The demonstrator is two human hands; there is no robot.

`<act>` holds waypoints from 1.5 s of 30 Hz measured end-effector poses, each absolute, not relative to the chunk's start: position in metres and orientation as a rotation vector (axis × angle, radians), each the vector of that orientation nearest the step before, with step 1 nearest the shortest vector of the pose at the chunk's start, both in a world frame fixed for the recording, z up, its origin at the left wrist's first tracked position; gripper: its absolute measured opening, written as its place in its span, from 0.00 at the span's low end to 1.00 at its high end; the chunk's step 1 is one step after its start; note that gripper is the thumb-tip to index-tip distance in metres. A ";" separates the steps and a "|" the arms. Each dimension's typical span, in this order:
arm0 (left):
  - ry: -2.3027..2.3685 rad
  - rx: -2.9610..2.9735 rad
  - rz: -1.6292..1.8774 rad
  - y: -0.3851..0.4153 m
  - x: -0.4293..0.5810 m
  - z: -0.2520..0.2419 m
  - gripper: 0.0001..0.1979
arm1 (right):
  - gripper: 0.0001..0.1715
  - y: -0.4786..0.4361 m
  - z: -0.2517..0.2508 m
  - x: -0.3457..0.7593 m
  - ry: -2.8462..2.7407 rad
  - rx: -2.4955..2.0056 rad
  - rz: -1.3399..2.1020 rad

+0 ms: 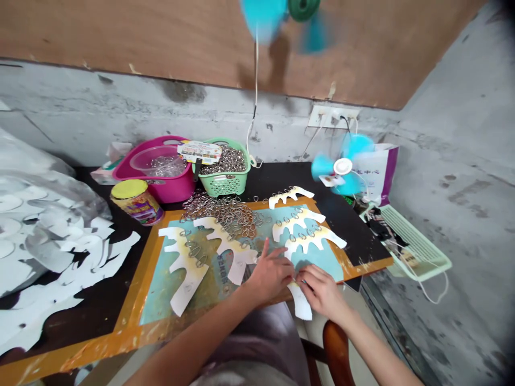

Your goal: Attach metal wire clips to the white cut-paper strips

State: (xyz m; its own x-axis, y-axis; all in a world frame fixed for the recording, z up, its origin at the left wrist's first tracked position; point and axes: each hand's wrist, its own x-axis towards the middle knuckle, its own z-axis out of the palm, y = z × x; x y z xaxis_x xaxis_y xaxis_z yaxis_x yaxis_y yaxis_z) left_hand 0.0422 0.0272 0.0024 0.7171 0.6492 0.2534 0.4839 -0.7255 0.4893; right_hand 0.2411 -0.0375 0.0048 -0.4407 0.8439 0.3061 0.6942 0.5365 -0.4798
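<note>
White card piece (300, 303) narrowly gripped by right hand (322, 292); left hand (270, 276) grip unclear; a slip could scatter steel rings (219, 212).

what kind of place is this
Probably a small, basic workshop for hand piecework. A heap of metal rings lies beside white cutouts, a green plastic basket holds more rings, white offcuts are piled alongside, and the concrete walls are bare and stained.

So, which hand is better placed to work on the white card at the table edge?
Right hand, probably: its fingers reach the white card, while the left hand lies further from it.
</note>
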 end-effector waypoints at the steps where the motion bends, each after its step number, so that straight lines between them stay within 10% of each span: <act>1: 0.864 2.552 0.597 0.027 0.042 0.000 0.05 | 0.09 -0.034 0.007 0.243 -2.256 -1.225 0.438; 45: 0.851 2.588 0.662 0.024 0.039 -0.005 0.06 | 0.12 -0.013 0.014 0.260 -2.500 -0.983 0.358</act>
State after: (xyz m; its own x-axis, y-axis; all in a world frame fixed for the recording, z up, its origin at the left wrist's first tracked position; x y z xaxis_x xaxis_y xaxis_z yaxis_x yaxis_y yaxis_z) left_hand 0.0387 0.0244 -0.0053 0.7125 0.6230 0.3229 0.4666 -0.7643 0.4452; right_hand 0.2602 -0.0129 0.0144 -0.6573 0.6938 0.2942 0.5834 0.7156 -0.3841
